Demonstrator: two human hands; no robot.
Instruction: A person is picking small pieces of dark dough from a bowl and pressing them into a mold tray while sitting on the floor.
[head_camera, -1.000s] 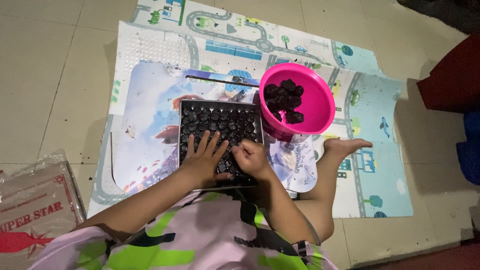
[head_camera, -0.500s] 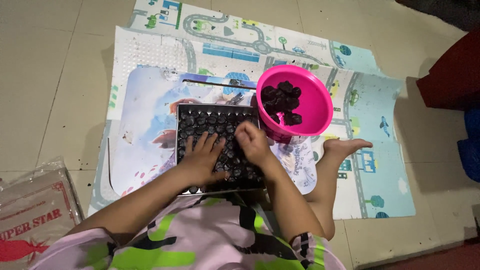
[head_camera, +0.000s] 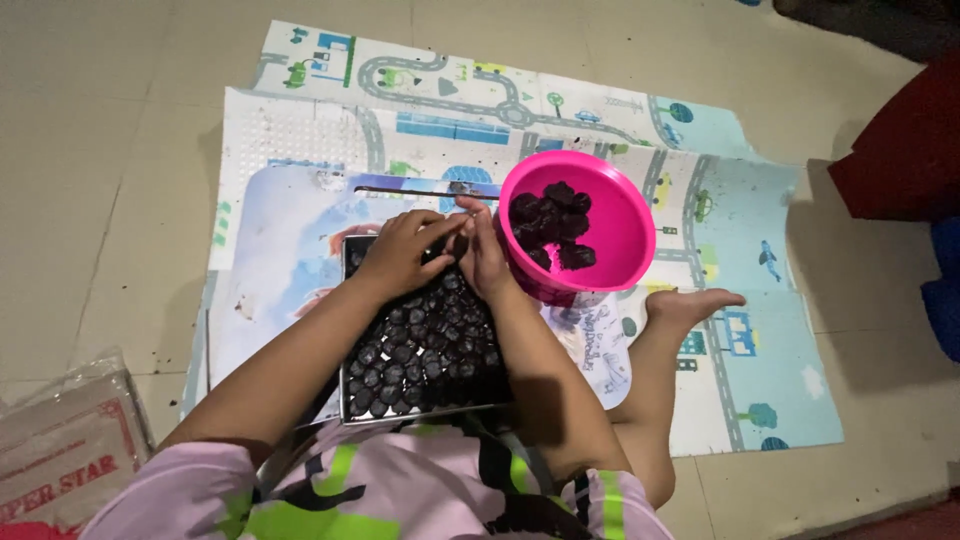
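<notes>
A black tray (head_camera: 350, 330) with many small cells full of dark soil lies on a colourful mat in front of me. My left hand (head_camera: 400, 250) rests over the tray's far edge, fingers curled and pointing right. My right hand (head_camera: 484, 250) sits just beside it at the far right corner, fingers bent down onto the cells. Whether either hand pinches any soil is hidden. A pink bowl (head_camera: 620, 215) holding dark soil lumps (head_camera: 552, 225) stands right next to my right hand.
A play mat (head_camera: 760, 360) printed with roads covers the tiled floor. My bare foot (head_camera: 690, 305) lies right of the tray. A thin dark stick (head_camera: 400, 190) lies beyond the tray. A plastic bag (head_camera: 60, 445) sits at lower left; red and blue things (head_camera: 905, 150) at right.
Both hands have moved from the tray's near middle up to its far edge, beside the pink bowl. The camera view has shifted closer.
</notes>
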